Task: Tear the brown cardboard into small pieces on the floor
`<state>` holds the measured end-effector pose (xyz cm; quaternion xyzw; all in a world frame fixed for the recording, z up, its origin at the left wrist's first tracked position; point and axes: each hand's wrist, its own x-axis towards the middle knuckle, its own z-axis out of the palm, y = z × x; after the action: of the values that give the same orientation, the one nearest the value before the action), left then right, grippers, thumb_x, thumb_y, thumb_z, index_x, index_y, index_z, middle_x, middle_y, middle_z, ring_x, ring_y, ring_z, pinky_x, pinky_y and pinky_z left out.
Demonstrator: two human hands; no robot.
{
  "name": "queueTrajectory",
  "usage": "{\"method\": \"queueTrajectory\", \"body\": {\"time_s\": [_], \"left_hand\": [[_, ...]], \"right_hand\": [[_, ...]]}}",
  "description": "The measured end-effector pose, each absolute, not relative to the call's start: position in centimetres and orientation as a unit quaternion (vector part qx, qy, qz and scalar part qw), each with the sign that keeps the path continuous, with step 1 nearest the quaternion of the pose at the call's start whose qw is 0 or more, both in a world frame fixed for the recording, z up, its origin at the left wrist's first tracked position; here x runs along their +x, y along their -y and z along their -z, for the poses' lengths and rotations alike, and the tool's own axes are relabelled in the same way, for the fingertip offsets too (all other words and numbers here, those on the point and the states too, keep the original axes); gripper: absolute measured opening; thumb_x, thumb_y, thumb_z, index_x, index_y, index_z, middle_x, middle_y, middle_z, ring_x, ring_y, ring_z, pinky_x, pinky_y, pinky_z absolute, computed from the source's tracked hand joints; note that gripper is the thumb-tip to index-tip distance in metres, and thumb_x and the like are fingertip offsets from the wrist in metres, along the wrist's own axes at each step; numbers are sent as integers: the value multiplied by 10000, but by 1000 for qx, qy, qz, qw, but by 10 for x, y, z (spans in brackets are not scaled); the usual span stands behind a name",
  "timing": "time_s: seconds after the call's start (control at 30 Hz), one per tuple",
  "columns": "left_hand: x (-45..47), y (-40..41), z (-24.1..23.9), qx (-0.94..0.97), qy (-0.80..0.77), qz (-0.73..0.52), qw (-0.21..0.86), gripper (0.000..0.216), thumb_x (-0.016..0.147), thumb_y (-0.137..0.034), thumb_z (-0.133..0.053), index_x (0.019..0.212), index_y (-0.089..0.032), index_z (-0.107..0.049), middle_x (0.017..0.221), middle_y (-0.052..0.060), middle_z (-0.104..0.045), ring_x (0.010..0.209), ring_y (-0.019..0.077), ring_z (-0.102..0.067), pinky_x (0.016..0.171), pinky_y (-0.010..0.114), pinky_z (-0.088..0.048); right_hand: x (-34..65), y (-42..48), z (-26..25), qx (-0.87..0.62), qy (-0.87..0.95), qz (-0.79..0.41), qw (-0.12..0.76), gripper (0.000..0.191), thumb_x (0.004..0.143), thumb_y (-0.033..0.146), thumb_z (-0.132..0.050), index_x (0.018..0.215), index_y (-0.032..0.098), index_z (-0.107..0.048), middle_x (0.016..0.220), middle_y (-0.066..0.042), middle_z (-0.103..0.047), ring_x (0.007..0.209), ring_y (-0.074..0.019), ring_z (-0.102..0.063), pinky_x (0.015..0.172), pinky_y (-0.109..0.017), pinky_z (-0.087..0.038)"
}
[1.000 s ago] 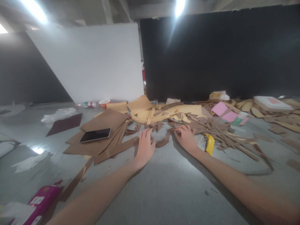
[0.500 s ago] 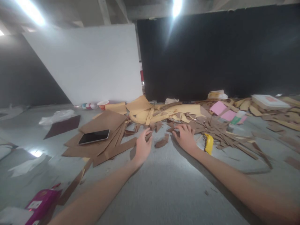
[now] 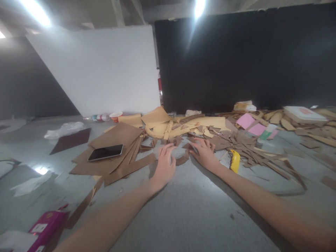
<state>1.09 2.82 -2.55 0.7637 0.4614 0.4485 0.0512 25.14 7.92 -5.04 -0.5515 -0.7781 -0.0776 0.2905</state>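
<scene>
My left hand is low over the grey tabletop, its fingers stretched forward and apart, with nothing visible in it. Just right of its thumb lies a small curved brown scrap; whether the thumb touches it I cannot tell. My right hand reaches in from the other side with fingers spread. Its fingertips are at a brown offcut and the edge of a heap of brown strips. A yellow cutter rests on the table to the right of that hand.
On the left, a phone lies on stacked brown sheets. Tan scraps line the back below a black panel. Pink sheets, a bottle and a white box are at the right. A purple power strip sits front left.
My left hand has shifted right, close to the curved scrap, and its fingers have straightened. My right hand has moved slightly left. The curved scrap is now partly hidden by the left hand.
</scene>
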Motion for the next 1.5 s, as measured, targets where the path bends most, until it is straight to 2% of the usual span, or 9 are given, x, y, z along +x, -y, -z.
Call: {"method": "queueTrajectory", "body": {"time_s": [0.07, 0.17, 0.37, 0.5, 0.67, 0.9, 1.17, 1.37, 1.5], "left_hand": [[13, -26, 26, 789, -439, -424, 71, 415, 921, -4, -475, 1229, -232, -636, 1367, 99, -610, 1320, 271, -539, 1147, 492, -455], [14, -26, 27, 803, -426, -408, 85, 407, 914, 12, -471, 1197, -219, -650, 1302, 93, -640, 1283, 261, -557, 1144, 480, -463], [14, -31, 32, 810, -455, -358, 91, 388, 909, 2, -497, 1214, -175, -661, 1264, 117, -674, 1260, 288, -561, 1125, 508, -485], [14, -34, 36, 823, -444, -339, 103, 354, 951, -23, -460, 1187, -166, -681, 1221, 127, -687, 1252, 278, -572, 1111, 497, -510], [13, -36, 36, 818, -443, -353, 99, 406, 929, 7, -435, 1192, -184, -678, 1209, 108, -692, 1232, 269, -589, 1103, 498, -518], [16, -23, 23, 860, -366, -326, 143, 398, 952, -36, -445, 1175, -241, -703, 1234, 63, -724, 1253, 221, -625, 1128, 424, -513], [15, -28, 31, 859, -405, -293, 105, 448, 922, -33, -463, 1252, -205, -714, 1289, 97, -731, 1278, 256, -626, 1166, 474, -486], [7, -37, 47, 811, -486, -323, 47, 472, 932, -56, -497, 1365, -167, -646, 1442, 153, -628, 1433, 329, -482, 1236, 587, -369], [8, -35, 46, 806, -481, -342, 54, 529, 937, -48, -479, 1446, -168, -566, 1513, 150, -555, 1484, 316, -414, 1240, 564, -370]], "right_hand": [[251, -78, 49, -533, 793, 71, 287, 162, 985, 336, -647, 1082, 326, -777, 1453, -67, -606, 1289, -369, -469, 983, -523, -331], [251, -78, 49, -524, 798, 53, 293, 159, 995, 307, -632, 939, 293, -780, 1328, -61, -677, 1254, -338, -504, 982, -503, -327], [246, -81, 49, -525, 789, 45, 315, 208, 1030, 340, -582, 934, 250, -742, 1250, -81, -694, 1194, -310, -535, 988, -481, -320], [231, -88, 47, -538, 784, 32, 309, 176, 1006, 398, -645, 1018, 252, -744, 1254, -93, -689, 1189, -323, -537, 990, -492, -323], [224, -93, 48, -505, 805, 7, 310, 139, 1009, 325, -643, 954, 244, -741, 1234, -81, -716, 1168, -302, -568, 978, -478, -332], [236, -87, 48, -539, 744, -6, 394, 317, 1012, 397, -618, 774, 230, -745, 1079, -85, -759, 1121, -301, -602, 957, -468, -336], [242, -87, 49, -557, 718, -20, 417, 441, 993, 552, -615, 730, 210, -701, 1059, -93, -729, 1086, -308, -591, 929, -458, -321], [246, -88, 48, -605, 666, -29, 436, 614, 996, 704, -500, 656, 202, -596, 990, -112, -682, 1033, -333, -548, 938, -502, -339], [248, -88, 47, -640, 628, 7, 443, 558, 1031, 663, -444, 745, 209, -597, 1017, -130, -655, 1041, -345, -517, 926, -509, -360]]}}
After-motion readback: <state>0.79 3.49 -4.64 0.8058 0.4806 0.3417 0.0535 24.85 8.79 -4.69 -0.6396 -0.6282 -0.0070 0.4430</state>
